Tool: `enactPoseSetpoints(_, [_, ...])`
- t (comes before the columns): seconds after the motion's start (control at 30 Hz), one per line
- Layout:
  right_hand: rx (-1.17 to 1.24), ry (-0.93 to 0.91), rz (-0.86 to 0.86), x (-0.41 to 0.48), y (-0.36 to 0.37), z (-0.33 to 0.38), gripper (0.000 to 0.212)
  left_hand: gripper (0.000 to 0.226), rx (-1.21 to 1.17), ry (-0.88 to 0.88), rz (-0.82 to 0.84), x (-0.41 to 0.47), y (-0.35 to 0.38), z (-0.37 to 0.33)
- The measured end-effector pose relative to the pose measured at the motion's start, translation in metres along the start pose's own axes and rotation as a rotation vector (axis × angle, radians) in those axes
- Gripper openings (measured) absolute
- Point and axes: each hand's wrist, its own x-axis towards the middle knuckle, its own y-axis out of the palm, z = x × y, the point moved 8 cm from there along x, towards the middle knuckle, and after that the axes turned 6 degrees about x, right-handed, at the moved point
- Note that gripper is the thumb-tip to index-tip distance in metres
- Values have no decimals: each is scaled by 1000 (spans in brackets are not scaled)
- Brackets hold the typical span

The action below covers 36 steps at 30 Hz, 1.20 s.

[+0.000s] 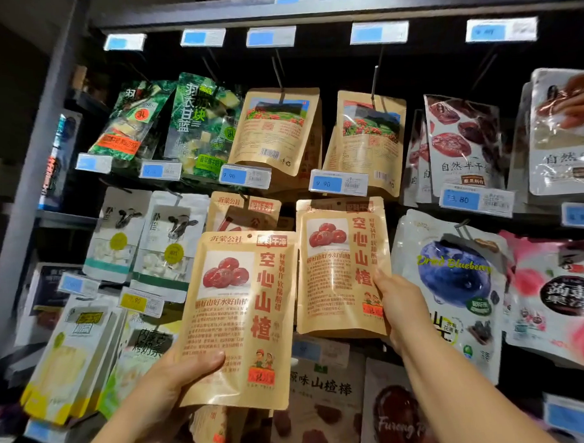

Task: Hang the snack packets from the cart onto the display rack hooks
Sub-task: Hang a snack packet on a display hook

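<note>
2 kraft hawthorn packets held up against the display rack point(61, 107), 1 per hand. Left hand point(177, 377) at 7 o'clock, thumb pressed flat on the front of the left hawthorn packet point(241, 320), fingers hidden behind it; packet upright, tilted slightly clockwise, its top edge overlapping another matching packet point(243, 211) hanging just behind. Right hand point(401, 310) at 5 o'clock, pinching the lower right edge of the right hawthorn packet point(341, 269), thumb on the printed face, other fingers out of sight behind. Cannot tell whether that packet's top hole sits on a hook; top edge just under a blue price tag point(338, 183).

At 12 o'clock, 2 brown pouches with field photos point(276, 128) hung on wire hooks point(279, 78). At 10 o'clock, green kale packets point(199, 125). At 9 o'clock, white packets with cow prints point(171, 240). At 3 o'clock, a dried blueberry bag point(454, 281), just beside the right wrist, and a pink peach bag point(561, 296) further out. At 2 o'clock, dried date bags point(461, 140). No cart in view.
</note>
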Motion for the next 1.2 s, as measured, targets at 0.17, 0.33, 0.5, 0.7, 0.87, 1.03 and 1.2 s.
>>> enactPoseSetpoints(0.17, [31,12,-14,1,-1,-1,21,53,25,10,1,5,5,-4])
enactPoseSetpoints(0.33, [31,50,-9,4,4,0,21,99,-1,9,21,12,6,-4])
enactPoseSetpoints(0.5, [-14,94,-24,10,4,1,20,58,-22,25,59,17,14,-7])
enactPoseSetpoints(0.7, [-254,103,-58,30,6,-12,29,48,-83,5,38,40,31,-16])
enactPoseSetpoints(0.87, [-412,-204,-121,3,8,19,48,61,-79,-19,43,67,49,-18])
enactPoseSetpoints(1.03, [-400,-515,-22,-40,22,52,42,58,-44,-28,137,79,78,-20])
enactPoseSetpoints(1.2, [-406,-374,177,-45,33,44,62,59,6,-53,185,87,102,-19])
